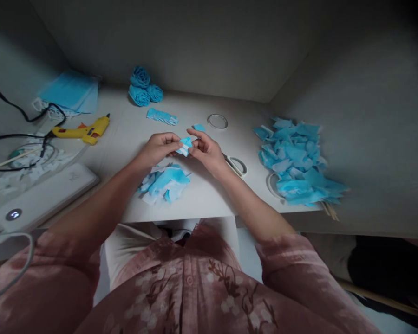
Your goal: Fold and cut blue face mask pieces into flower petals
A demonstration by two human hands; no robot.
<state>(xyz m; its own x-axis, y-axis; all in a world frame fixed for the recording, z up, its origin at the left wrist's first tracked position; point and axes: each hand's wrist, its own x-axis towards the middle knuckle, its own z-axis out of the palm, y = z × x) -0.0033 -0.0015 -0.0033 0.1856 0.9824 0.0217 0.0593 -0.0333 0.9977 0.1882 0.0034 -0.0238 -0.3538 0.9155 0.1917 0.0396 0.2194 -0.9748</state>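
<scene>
Between my two hands is a small folded piece of blue and white mask fabric point(185, 146). My left hand point(161, 147) pinches its left side between thumb and fingers. On the other side, my right hand point(206, 150) grips the right edge with the thumb, its index finger raised. Another bit of blue fabric point(199, 127) shows just behind the right fingers. Below my hands lies a loose heap of blue and white fabric scraps point(165, 183). Scissors point(237, 165) with pale handles lie by my right wrist, their blades partly hidden under it.
At the back stand several rolled blue fabric roses point(140, 86), with a folded blue strip point(162, 116) before them. A yellow glue gun point(87, 131), face masks point(69, 92) and a white power bank point(47, 197) occupy the left. Rightward are a ring point(218, 121) and a blue fabric pile point(292, 157).
</scene>
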